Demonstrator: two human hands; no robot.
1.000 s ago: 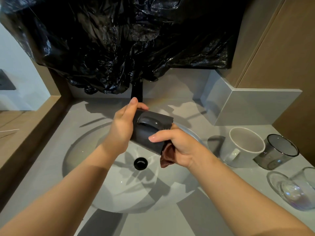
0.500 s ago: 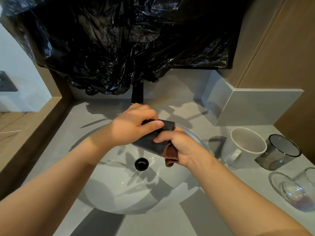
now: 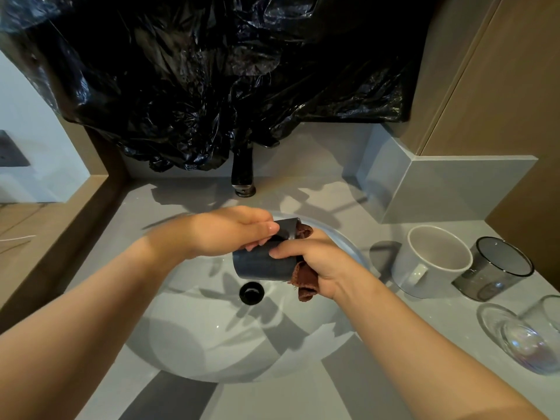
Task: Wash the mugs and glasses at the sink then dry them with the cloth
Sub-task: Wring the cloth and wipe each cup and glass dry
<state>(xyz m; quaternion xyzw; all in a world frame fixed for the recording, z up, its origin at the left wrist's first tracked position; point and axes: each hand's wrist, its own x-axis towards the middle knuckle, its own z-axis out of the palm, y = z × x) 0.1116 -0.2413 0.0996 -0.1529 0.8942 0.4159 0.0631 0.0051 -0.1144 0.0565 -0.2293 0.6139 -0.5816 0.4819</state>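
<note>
The dark mug (image 3: 260,263) lies on its side in the air over the sink (image 3: 212,344), above the drain (image 3: 251,293), with its mouth turned away from the person. It is rigid and probably ceramic: moderate weight, brittle if dropped on the basin, and slippery while wet. The safest hold is therefore across the barrel, or through the handle, not on the rim. The left hand (image 3: 230,234) comes in from the left, palm down, with its fingers (image 3: 257,245) curled over the upper wall and clamped on the mug. The right hand (image 3: 318,265) comes in from the right with the wrist bent inward. Its fingers are closed on a bunched brown cloth (image 3: 306,283), and the thumb presses the mug wall. The cloth is soft and limp. One fold shows beside the rim, and whether it enters the mouth cannot be told. On the worktop (image 3: 439,322) to the right stand a white mug (image 3: 424,277) and a smoked glass (image 3: 491,274), just beside each other. A clear glass (image 3: 521,344) lies nearer. The glasses are thin and fragile, and are best held round the body.
</note>
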